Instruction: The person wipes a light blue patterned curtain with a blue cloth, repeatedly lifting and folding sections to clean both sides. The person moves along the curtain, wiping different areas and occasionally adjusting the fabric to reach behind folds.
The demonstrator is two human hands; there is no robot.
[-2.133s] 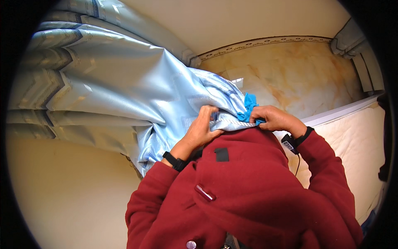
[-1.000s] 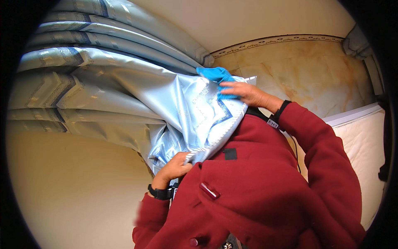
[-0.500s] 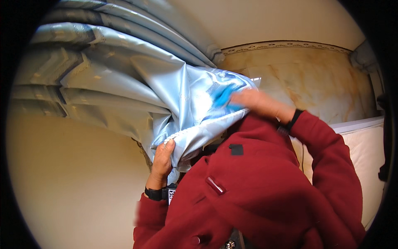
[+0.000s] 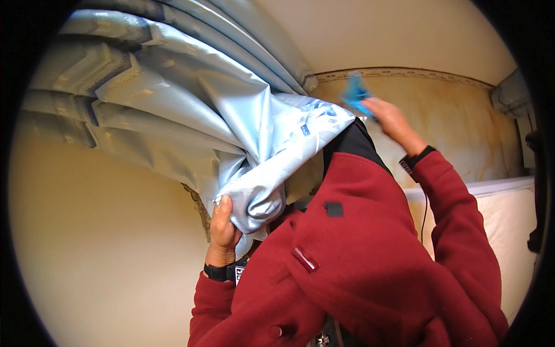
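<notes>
A shiny light-blue curtain with darker zigzag bands stretches from the upper left toward my lap. Its near edge is gathered in my left hand, which is closed on the fabric with the thumb on top. From there the cloth runs in a fold to a corner lying over my dark-trousered knee. My right hand is off the curtain, just past that corner, closed on a bright blue cloth. The blue cloth is smeared by motion, so its exact shape is unclear.
A marbled tan floor with a patterned border strip lies beyond my right hand. A pale padded surface with a light edge is at my right. A plain cream surface fills the lower left. Grey-blue fabric hangs at the far right.
My right hand with the blue cloth has lifted off the curtain and swung away to the upper right. The white braided strip on the curtain's edge no longer shows; the edge has folded over.
</notes>
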